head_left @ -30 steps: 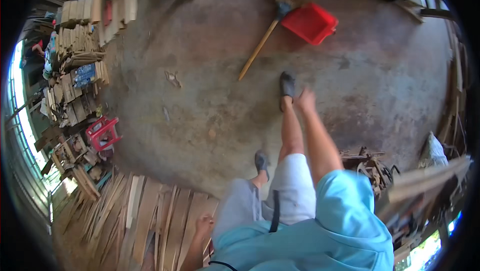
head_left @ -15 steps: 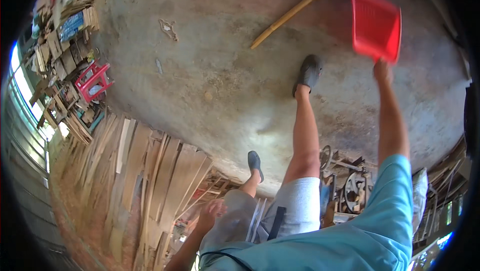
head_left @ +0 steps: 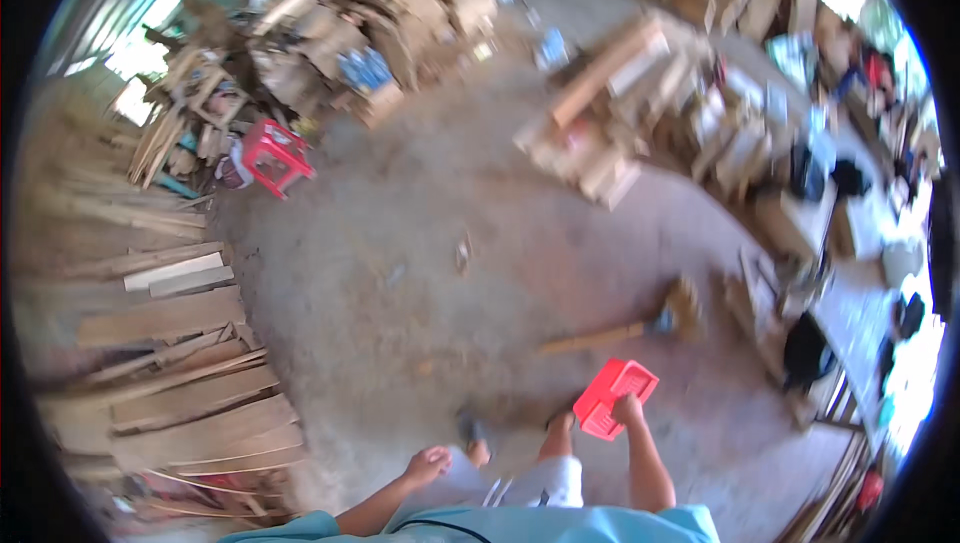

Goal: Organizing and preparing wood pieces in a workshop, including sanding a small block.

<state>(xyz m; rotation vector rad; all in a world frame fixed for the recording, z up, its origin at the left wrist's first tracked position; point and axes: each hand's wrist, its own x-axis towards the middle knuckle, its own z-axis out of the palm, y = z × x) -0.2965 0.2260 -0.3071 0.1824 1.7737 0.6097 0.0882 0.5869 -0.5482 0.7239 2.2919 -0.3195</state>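
Note:
My right hand [head_left: 628, 409] is closed around the handle of a red plastic dustpan [head_left: 604, 395], held out in front of my right leg above the floor. On the floor just beyond the dustpan lies a broom [head_left: 600, 337], its wooden stick pointing left and its blurred head to the right. My left hand [head_left: 428, 465] hangs beside my left thigh with the fingers loosely curled in, and nothing shows in it.
Stacked planks [head_left: 195, 413] line the left side. A red plastic stool [head_left: 278, 157] stands by a scrap wood heap [head_left: 330, 43]. More boards [head_left: 600, 123] lie ahead right, and a cluttered table [head_left: 860, 313] stands at the right. Small litter [head_left: 462, 253] lies on the concrete floor.
The view has swung up and shows more of the room. The dustpan, still in my right hand, has come nearer my body and turned over. My left hand stays by my thigh.

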